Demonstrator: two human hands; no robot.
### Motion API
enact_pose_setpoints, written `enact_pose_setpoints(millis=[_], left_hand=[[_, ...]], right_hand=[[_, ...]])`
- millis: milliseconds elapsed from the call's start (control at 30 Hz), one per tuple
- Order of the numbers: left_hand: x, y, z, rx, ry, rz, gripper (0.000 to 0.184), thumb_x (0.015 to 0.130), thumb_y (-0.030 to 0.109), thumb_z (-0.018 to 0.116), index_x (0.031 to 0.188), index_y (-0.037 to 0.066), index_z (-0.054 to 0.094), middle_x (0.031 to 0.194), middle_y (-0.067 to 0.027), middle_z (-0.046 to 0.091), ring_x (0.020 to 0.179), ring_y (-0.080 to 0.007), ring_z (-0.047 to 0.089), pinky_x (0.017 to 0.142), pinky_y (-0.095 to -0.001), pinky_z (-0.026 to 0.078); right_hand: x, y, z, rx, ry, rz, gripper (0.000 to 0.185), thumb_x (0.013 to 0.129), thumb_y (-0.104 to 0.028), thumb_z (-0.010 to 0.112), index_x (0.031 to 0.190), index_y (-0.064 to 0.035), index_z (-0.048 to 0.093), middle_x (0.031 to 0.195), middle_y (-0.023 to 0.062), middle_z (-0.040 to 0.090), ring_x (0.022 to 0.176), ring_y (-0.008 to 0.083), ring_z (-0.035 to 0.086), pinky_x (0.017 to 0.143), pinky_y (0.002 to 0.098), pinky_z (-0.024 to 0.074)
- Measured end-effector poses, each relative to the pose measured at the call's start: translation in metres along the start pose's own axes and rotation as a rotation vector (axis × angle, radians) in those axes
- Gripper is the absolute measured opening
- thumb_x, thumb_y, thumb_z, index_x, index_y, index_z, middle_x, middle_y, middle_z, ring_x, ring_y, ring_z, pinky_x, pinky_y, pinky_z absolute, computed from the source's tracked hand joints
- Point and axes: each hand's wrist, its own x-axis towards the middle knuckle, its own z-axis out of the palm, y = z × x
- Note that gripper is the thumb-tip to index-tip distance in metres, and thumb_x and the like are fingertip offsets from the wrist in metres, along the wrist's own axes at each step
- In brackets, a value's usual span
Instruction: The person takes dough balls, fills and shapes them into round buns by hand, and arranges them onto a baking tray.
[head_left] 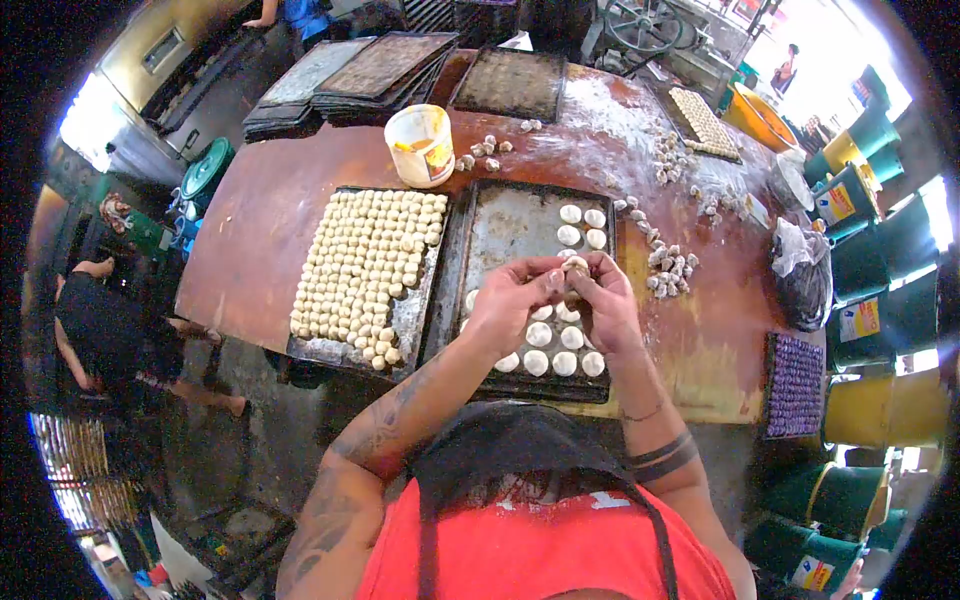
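Above a dark baking tray [500, 225], my left hand [520, 297] and my right hand [608, 300] meet, fingers pinched around a small piece of dough [574, 264]. Part of that piece is hidden by my fingers and thumbs. Round white dough balls [536, 361] sit in rows on the tray, on its right side and near edge. To the left, a second tray [335, 352] bears many small dough balls [365, 260] packed close together. Right of the dark tray lie several small floury lumps [670, 270] on the table.
A white bucket [420, 150] stands behind the trays. Stacked baking trays [385, 75] lie at the far left of the table [250, 220]. At the right are a plastic bag [802, 280], a tray of purple pieces [796, 385] and green bins [880, 310]. A person [130, 335] is at the left.
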Motion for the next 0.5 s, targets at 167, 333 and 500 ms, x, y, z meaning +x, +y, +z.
enact_pose_setpoints(millis=[167, 333, 500], left_hand=[[-0.004, 0.016, 0.012, 0.721, 0.107, 0.301, 0.021, 0.09, 0.004, 0.066, 0.109, -0.004, 0.064, 0.107, -0.0108, 0.067, 0.098, -0.0166, 0.065, 0.082, -0.0297, 0.056], [0.005, -0.01, 0.007, 0.254, 0.06, 0.283, 0.029, 0.095, 0.008, 0.064, 0.121, -0.001, 0.057, 0.114, -0.0098, 0.063, 0.103, -0.0165, 0.063, 0.086, -0.0303, 0.056], [0.014, 0.002, -0.028, -0.074, 0.06, -0.085, 0.03, 0.096, 0.007, 0.063, 0.124, -0.001, 0.056, 0.114, -0.0113, 0.064, 0.098, -0.0192, 0.067, 0.086, -0.034, 0.058]], right_hand=[[-0.007, -0.009, 0.024, -0.233, 0.159, -0.185, 0.026, 0.09, -0.01, 0.068, 0.115, -0.0034, 0.064, 0.105, 0.005, 0.063, 0.093, 0.0143, 0.06, 0.077, 0.0292, 0.0507], [-0.01, -0.021, 0.037, -0.998, 0.222, -0.62, 0.025, 0.089, 0.0, 0.062, 0.111, -0.0062, 0.071, 0.111, 0.0119, 0.066, 0.103, 0.0263, 0.064, 0.086, 0.0361, 0.0532], [-0.007, -0.007, 0.013, -1.277, -0.03, -0.612, 0.033, 0.091, -0.007, 0.063, 0.124, -0.0082, 0.066, 0.134, 0.0112, 0.061, 0.137, 0.0379, 0.045, 0.112, 0.0484, 0.0363]])
